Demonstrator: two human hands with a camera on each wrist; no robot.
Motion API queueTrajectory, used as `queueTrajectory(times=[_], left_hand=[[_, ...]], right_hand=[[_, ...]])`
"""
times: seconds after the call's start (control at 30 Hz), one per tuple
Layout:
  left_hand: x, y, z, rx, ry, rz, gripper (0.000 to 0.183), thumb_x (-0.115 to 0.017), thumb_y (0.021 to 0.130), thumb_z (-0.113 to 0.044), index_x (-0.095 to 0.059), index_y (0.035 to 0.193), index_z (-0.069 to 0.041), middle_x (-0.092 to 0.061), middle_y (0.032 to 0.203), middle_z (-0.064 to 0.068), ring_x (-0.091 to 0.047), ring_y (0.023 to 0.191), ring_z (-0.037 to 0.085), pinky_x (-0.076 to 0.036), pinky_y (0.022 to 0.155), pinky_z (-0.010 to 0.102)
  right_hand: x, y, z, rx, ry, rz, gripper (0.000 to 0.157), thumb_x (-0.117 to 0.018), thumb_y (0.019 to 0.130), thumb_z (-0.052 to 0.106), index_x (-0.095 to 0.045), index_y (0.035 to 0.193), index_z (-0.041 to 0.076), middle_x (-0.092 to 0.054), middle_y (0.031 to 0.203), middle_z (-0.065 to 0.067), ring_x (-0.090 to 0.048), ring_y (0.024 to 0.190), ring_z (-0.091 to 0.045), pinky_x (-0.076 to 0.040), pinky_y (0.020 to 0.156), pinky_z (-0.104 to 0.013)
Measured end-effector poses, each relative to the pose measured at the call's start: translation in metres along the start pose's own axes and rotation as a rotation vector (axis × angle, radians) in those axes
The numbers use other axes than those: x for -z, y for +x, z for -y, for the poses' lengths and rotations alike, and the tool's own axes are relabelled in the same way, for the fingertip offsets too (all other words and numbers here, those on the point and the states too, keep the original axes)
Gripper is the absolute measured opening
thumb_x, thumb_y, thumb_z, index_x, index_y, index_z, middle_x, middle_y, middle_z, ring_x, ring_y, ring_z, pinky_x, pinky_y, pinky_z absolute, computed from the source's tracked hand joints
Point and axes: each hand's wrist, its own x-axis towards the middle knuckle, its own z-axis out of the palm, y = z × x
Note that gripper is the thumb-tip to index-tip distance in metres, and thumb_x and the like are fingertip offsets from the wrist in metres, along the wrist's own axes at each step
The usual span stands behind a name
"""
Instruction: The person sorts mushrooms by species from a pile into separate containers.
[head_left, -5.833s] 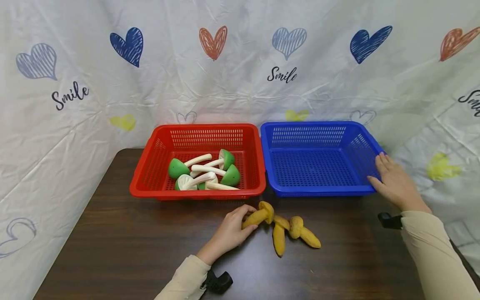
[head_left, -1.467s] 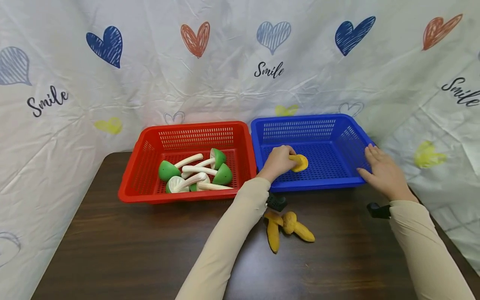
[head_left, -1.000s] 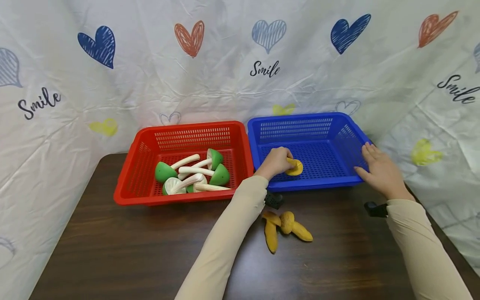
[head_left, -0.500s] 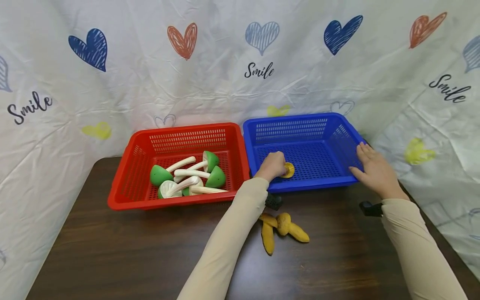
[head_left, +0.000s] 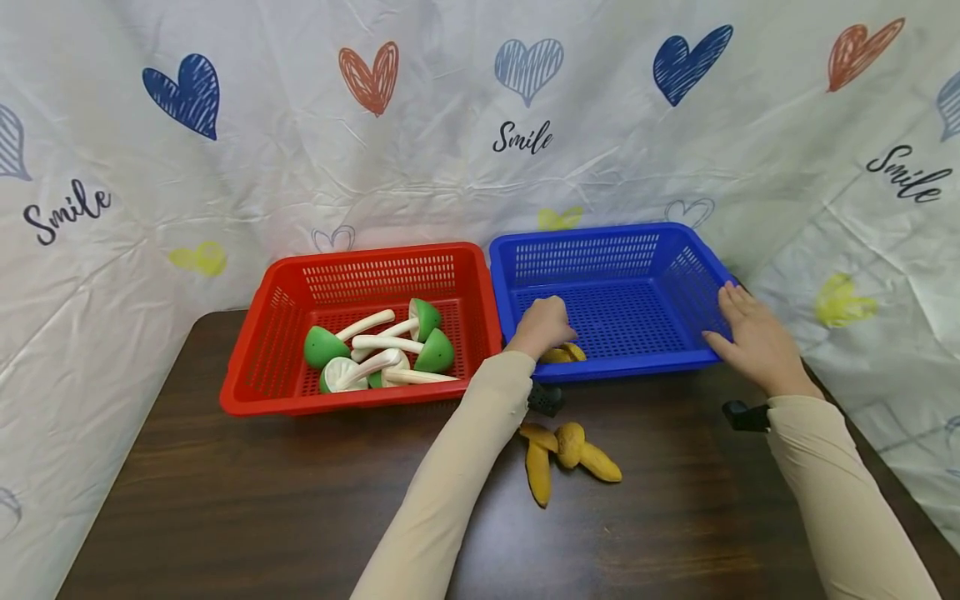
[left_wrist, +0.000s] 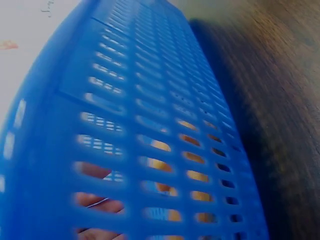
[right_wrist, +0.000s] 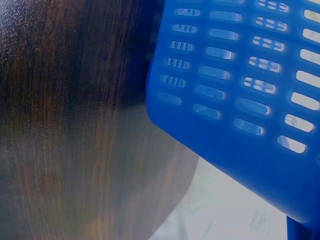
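Observation:
My left hand (head_left: 543, 327) is inside the blue basket (head_left: 600, 365), at its front left corner. Just below the fingers a yellow toy mushroom (head_left: 564, 354) lies on the basket floor, partly hidden by the hand. Through the slots in the left wrist view, fingers (left_wrist: 100, 204) show apart from the yellow mushroom (left_wrist: 201, 176). My right hand (head_left: 761, 342) rests with extended fingers on the basket's right rim. Two more yellow mushrooms, one stem-down (head_left: 537, 473) and one slanting right (head_left: 596, 458), lie touching on the table in front.
A red basket (head_left: 300, 407) stands against the blue one's left side and holds several green-capped mushrooms (head_left: 435, 352) with white stems. Both stand on a dark wooden table (head_left: 300, 500). Behind hangs a white cloth (head_left: 450, 167) printed with hearts.
My left hand has carried a yellow mushroom from the table into the blue basket, lowered it at the front left and let it go. The right hand stays on the rim.

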Motion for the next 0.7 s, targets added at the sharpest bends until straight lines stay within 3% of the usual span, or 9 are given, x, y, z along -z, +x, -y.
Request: queueTrajectory(times=[0.07,0.17,0.3,0.43,0.7], left_hand=[[0.003,-0.001,0.000,-0.014,-0.030,0.001,0.050,-0.068,0.087,-0.016,-0.037,0.048,-0.011,-0.025,0.045,-0.004,-0.022,0.037,0.008,-0.025,0.040,0.019],[0.006,-0.004,-0.001,-0.034,-0.069,-0.001,0.033,-0.069,0.086,-0.018,-0.058,0.057,-0.008,-0.045,0.049,-0.003,-0.036,0.043,0.008,-0.033,0.045,0.019],[0.009,-0.009,-0.001,-0.053,-0.084,-0.020,0.012,-0.070,0.086,-0.019,-0.073,0.087,-0.007,-0.069,0.082,0.000,-0.055,0.064,0.008,-0.046,0.061,0.019],[0.010,-0.014,-0.001,-0.065,-0.119,-0.028,0.015,-0.070,0.086,-0.018,-0.072,0.097,-0.007,-0.069,0.095,0.001,-0.059,0.071,0.009,-0.048,0.064,0.019],[0.016,-0.033,-0.001,-0.104,-0.255,-0.038,0.014,-0.069,0.087,-0.018,-0.069,0.097,-0.008,-0.066,0.091,-0.001,-0.059,0.078,0.010,-0.048,0.063,0.019]], right_hand=[[0.000,0.000,0.000,-0.003,0.002,0.002,0.067,-0.051,0.089,0.023,-0.031,0.132,-0.025,-0.029,0.137,-0.043,-0.024,0.133,-0.050,-0.015,0.112,-0.049],[0.000,0.000,0.000,-0.005,0.003,0.004,0.067,-0.051,0.090,0.023,-0.030,0.132,-0.025,-0.028,0.137,-0.043,-0.023,0.133,-0.050,-0.015,0.112,-0.049],[-0.001,0.000,-0.001,0.000,0.002,0.001,0.067,-0.050,0.090,0.024,-0.031,0.132,-0.025,-0.028,0.137,-0.043,-0.023,0.133,-0.050,-0.015,0.112,-0.048],[-0.001,0.000,-0.001,-0.001,0.009,0.004,0.067,-0.050,0.090,0.024,-0.030,0.132,-0.025,-0.028,0.137,-0.043,-0.022,0.133,-0.050,-0.013,0.113,-0.047],[0.002,0.000,0.003,-0.015,0.012,0.032,0.067,-0.048,0.093,0.025,-0.029,0.133,-0.024,-0.026,0.138,-0.043,-0.020,0.135,-0.049,-0.012,0.113,-0.048]])
